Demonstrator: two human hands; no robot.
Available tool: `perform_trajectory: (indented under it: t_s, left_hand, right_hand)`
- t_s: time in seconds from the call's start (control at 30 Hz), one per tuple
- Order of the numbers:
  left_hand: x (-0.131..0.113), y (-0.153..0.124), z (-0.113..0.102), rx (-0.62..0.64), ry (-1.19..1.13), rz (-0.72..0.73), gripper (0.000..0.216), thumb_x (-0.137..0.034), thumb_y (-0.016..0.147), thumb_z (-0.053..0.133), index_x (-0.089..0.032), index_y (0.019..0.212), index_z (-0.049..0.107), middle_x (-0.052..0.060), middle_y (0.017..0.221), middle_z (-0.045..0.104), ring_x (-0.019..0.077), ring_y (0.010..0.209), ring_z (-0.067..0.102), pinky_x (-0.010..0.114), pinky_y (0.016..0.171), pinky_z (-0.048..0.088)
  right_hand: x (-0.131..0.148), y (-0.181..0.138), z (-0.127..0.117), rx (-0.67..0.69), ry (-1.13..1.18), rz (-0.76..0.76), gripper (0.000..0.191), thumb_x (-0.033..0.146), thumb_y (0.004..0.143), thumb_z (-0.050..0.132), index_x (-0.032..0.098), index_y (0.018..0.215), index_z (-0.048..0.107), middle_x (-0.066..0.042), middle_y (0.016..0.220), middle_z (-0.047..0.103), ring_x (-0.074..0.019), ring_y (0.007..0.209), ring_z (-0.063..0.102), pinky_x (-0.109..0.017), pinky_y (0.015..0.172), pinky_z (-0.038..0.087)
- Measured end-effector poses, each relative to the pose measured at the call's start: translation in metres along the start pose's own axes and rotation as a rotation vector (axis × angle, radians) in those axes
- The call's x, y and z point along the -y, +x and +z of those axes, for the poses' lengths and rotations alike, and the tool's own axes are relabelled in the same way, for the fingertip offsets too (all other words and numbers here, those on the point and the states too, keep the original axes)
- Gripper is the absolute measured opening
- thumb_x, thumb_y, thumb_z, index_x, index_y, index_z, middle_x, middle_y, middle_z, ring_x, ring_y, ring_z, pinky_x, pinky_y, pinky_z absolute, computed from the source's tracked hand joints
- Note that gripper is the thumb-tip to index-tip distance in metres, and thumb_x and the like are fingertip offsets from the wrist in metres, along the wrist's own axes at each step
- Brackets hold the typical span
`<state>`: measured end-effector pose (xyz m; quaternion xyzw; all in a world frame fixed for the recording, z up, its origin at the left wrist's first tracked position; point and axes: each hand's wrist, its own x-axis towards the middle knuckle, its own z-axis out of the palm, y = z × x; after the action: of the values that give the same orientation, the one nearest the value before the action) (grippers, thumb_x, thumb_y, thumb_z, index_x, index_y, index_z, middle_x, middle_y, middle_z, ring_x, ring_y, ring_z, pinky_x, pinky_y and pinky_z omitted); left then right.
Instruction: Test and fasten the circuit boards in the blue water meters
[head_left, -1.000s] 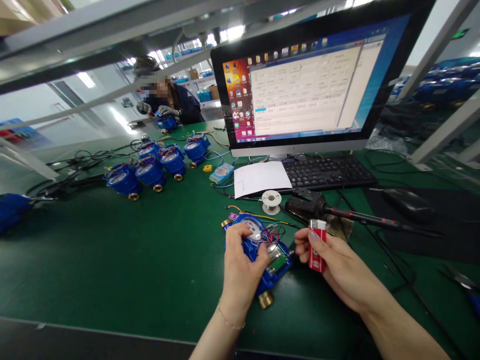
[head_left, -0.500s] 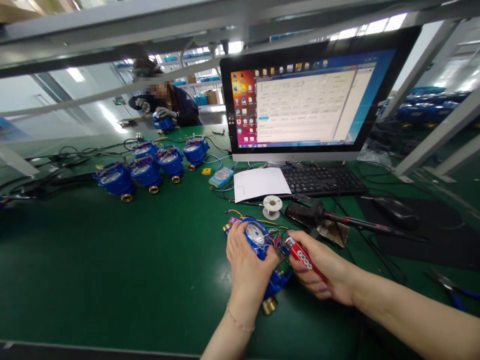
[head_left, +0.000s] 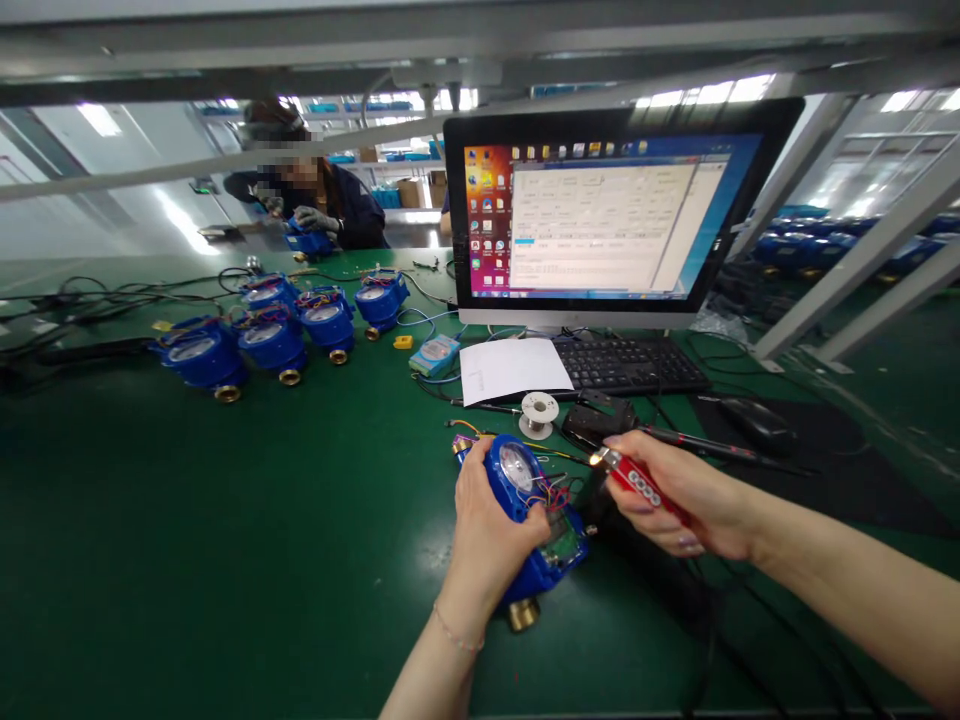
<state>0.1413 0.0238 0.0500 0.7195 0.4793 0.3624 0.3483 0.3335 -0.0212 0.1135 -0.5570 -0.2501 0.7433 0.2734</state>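
My left hand (head_left: pixel 491 525) grips a blue water meter (head_left: pixel 517 468) that rests on the green bench, its fingers over the far side and the thumb near the wires. The meter has a round dial, a brass fitting at each end and an open section where a circuit board (head_left: pixel 561 540) shows. Thin red, orange and white wires (head_left: pixel 553 497) stick up from it. To the right of the meter, my right hand (head_left: pixel 671 490) is closed around a red lighter (head_left: pixel 641 484). A small flame burns at the lighter's tip, apart from the meter.
Several other blue meters (head_left: pixel 271 338) stand at the back left. A solder spool (head_left: pixel 538 413), a white paper (head_left: pixel 514 370), a keyboard (head_left: pixel 630 364) and a monitor (head_left: pixel 596 225) lie beyond. Behind the mouse pad's left side lies a soldering iron (head_left: pixel 697 445). A co-worker (head_left: pixel 349 205) handles a meter across the bench.
The lighter has moved right, away from the wires, and a flame now shows at its tip. My left hand stays on the meter. The whole view has shifted slightly.
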Motion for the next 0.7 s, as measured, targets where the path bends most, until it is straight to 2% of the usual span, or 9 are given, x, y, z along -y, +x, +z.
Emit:
perform_trajectory:
  t_s: [0.1, 0.17, 0.3, 0.37, 0.53, 0.7]
  left_hand:
    - [0.001, 0.008, -0.012, 0.115, -0.079, 0.028, 0.079, -0.024, 0.061, 0.06, -0.012, 0.13, 0.026, 0.013, 0.135, 0.035, 0.0258, 0.129, 0.03, 0.043, 0.112, 0.02]
    - [0.006, 0.019, -0.025, 0.27, -0.124, 0.089, 0.083, -0.023, 0.059, 0.062, -0.013, 0.132, 0.025, 0.013, 0.137, 0.035, 0.026, 0.128, 0.032, 0.043, 0.112, 0.021]
    - [0.018, 0.046, -0.055, 0.674, -0.194, 0.27, 0.084, -0.027, 0.059, 0.069, -0.016, 0.133, 0.03, 0.01, 0.137, 0.038, 0.0257, 0.127, 0.036, 0.04, 0.111, 0.024]
    - [0.022, 0.059, -0.065, 0.81, -0.173, 0.359, 0.082, -0.03, 0.06, 0.069, -0.016, 0.132, 0.033, 0.01, 0.137, 0.039, 0.0259, 0.127, 0.036, 0.04, 0.111, 0.023]
    - [0.022, 0.078, -0.073, 0.955, -0.141, 0.489, 0.082, -0.03, 0.06, 0.069, -0.015, 0.133, 0.035, 0.011, 0.139, 0.037, 0.0264, 0.128, 0.035, 0.04, 0.111, 0.024]
    - [0.015, 0.086, -0.078, 1.02, -0.146, 0.502, 0.074, -0.026, 0.059, 0.069, -0.021, 0.128, 0.044, 0.004, 0.136, 0.044, 0.0223, 0.125, 0.041, 0.031, 0.108, 0.029]
  right_hand:
    - [0.003, 0.012, -0.02, 0.021, 0.026, -0.07, 0.059, 0.057, 0.084, 0.02, 0.017, 0.043, 0.033, 0.005, 0.031, 0.024, -0.005, 0.024, 0.02, -0.015, 0.025, 0.013]
    - [-0.001, 0.024, -0.022, 0.062, 0.062, -0.09, 0.062, 0.06, 0.084, 0.016, 0.017, 0.043, 0.032, 0.005, 0.031, 0.024, -0.0048, 0.023, 0.021, -0.015, 0.025, 0.014]
    - [-0.016, 0.039, -0.003, 0.195, 0.058, -0.043, 0.065, 0.061, 0.085, 0.01, 0.017, 0.043, 0.033, 0.005, 0.03, 0.024, -0.005, 0.022, 0.02, -0.015, 0.024, 0.013]
    - [-0.024, 0.042, 0.011, 0.233, 0.01, 0.034, 0.065, 0.06, 0.085, 0.01, 0.017, 0.042, 0.034, 0.004, 0.029, 0.025, -0.0053, 0.022, 0.02, -0.015, 0.024, 0.013]
    - [-0.041, 0.048, 0.034, 0.292, -0.041, 0.19, 0.065, 0.058, 0.085, 0.008, 0.017, 0.042, 0.034, 0.004, 0.029, 0.025, -0.0059, 0.021, 0.02, -0.016, 0.023, 0.014]
    - [-0.053, 0.055, 0.053, 0.328, 0.001, 0.193, 0.062, 0.054, 0.086, 0.009, 0.017, 0.043, 0.035, 0.004, 0.03, 0.025, -0.0054, 0.022, 0.018, -0.015, 0.024, 0.013]
